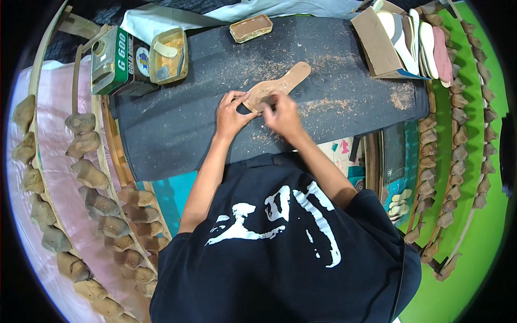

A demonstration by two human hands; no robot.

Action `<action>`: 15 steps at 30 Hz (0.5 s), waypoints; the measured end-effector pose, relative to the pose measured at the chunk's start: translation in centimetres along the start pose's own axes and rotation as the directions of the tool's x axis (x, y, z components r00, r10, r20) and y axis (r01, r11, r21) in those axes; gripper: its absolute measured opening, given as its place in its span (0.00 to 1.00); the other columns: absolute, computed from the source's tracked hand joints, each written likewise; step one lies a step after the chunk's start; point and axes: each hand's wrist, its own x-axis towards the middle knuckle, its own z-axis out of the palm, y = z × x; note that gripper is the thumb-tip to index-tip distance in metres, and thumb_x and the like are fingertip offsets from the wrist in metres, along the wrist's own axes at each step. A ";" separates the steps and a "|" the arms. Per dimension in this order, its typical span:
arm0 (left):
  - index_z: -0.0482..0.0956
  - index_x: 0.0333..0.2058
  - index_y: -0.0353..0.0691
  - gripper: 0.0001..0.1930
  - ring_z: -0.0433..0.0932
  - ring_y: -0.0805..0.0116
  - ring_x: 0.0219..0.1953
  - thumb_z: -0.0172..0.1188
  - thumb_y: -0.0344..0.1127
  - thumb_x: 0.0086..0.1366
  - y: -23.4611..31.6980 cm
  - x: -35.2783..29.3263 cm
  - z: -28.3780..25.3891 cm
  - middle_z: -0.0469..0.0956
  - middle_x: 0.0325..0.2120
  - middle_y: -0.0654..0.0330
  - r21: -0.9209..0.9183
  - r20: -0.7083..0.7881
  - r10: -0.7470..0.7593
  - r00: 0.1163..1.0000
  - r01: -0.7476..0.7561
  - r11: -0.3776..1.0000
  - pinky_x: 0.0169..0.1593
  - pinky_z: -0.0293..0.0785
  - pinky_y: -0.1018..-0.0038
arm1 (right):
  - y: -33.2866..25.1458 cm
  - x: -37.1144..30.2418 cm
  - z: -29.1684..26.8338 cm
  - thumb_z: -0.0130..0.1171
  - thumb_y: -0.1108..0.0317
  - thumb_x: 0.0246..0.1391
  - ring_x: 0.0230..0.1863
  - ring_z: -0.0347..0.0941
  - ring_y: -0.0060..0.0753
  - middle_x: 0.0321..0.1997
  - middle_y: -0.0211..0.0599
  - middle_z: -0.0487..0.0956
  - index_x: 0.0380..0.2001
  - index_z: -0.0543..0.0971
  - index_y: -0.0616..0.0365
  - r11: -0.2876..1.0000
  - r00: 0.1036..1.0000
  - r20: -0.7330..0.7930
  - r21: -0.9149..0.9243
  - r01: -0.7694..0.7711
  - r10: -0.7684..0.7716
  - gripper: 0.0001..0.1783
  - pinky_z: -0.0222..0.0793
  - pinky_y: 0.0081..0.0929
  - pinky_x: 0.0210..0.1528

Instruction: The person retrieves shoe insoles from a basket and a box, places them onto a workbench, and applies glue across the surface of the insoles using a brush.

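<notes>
Steadying hand: the left hand point(232, 114) has its thumb and fingers spread apart, the tips at the near-left edge of the tan piece.
Working hand: the right hand point(283, 114) is curled in and blurred over the near end; whether it pinches a small tool, I cannot tell.
Tan piece point(274, 87): flat and sole-shaped, its near end between the hands, its narrow end pointing beyond the right hand.
Dark cloth point(177, 118): under both hands, with shavings point(328, 104) scattered ahead and to their right.
Shallow tub point(251, 35): well ahead of the hands, brown inside.
Step in hand: probably working the surface or edge of the near end.
Next move: seems to call for firm bracing from the left and short, controlled strokes from the right.
</notes>
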 end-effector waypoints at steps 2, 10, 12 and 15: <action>0.89 0.48 0.40 0.35 0.83 0.58 0.50 0.87 0.40 0.37 -0.2 0.1 0.2 0.84 0.45 0.58 0.001 -0.005 0.001 1.000 -0.001 1.000 0.56 0.79 0.63 | 0.2 0.0 0.9 0.67 0.70 0.53 0.38 0.82 0.58 0.35 0.57 0.81 0.36 0.78 0.64 0.996 0.994 0.088 0.058 -0.064 0.058 0.11 0.78 0.46 0.44; 0.88 0.49 0.38 0.36 0.83 0.59 0.50 0.87 0.40 0.37 1.0 0.3 -0.3 0.84 0.45 0.58 0.000 0.021 -0.023 1.000 0.023 1.000 0.56 0.79 0.64 | 8.7 8.6 -6.9 0.71 0.68 0.52 0.33 0.83 0.59 0.32 0.57 0.83 0.41 0.75 0.66 0.942 0.946 -0.112 -0.116 -0.316 0.304 0.18 0.76 0.48 0.36; 0.88 0.49 0.38 0.36 0.83 0.59 0.50 0.87 0.40 0.37 0.8 0.4 -0.2 0.84 0.46 0.58 0.003 0.014 -0.038 0.999 0.038 0.999 0.57 0.79 0.64 | 8.1 9.3 -6.4 0.70 0.69 0.52 0.38 0.82 0.66 0.37 0.62 0.83 0.44 0.74 0.66 0.962 0.978 -0.079 -0.183 -0.204 0.193 0.20 0.76 0.52 0.41; 0.88 0.49 0.38 0.36 0.83 0.59 0.50 0.87 0.40 0.37 0.7 0.4 -0.2 0.84 0.46 0.58 0.021 0.019 -0.036 0.999 0.035 0.999 0.56 0.79 0.64 | 7.1 9.5 -6.1 0.70 0.70 0.52 0.41 0.81 0.70 0.37 0.63 0.83 0.47 0.74 0.64 0.969 0.986 0.069 -0.205 -0.136 0.153 0.21 0.75 0.55 0.44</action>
